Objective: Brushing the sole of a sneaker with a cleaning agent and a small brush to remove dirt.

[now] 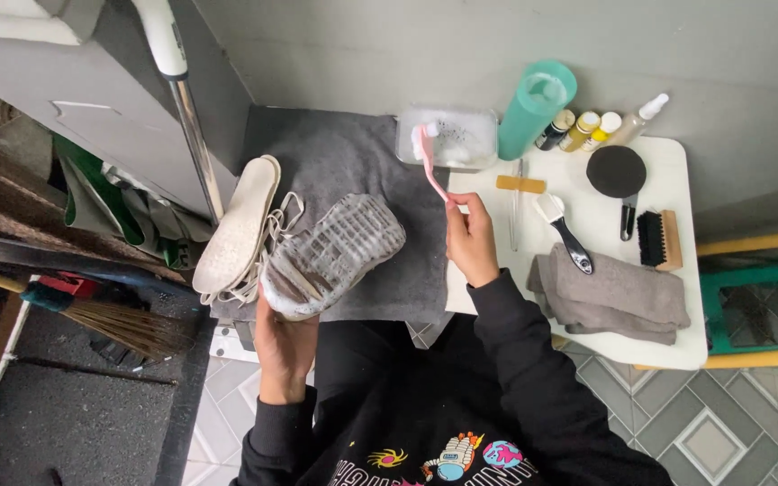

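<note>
Grey wall, tiled floor, small white tabletop (pixel 677 270): shoe scrubbing in hand, spill and slip risks noted.

At left, a loose insole (pixel 238 225) and laces (pixel 274 236) lie on the grey towel (pixel 353 162) just beside the shoe (pixel 330 256); they could be knocked to the floor. Left hand (pixel 283 346) has its fingers closed around the shoe from below, sole up, over the towel's near edge; a wet sole could slip from that grip. Right hand (pixel 470 238) pinches a pink toothbrush (pixel 429 162), bristles dipped in the clear tub (pixel 447 137) at the far edge; a careless lift could tip suds. Further right, the teal bottle (pixel 538 108) and small bottles (pixel 583 130) stand crowded, liable to topple.
</note>
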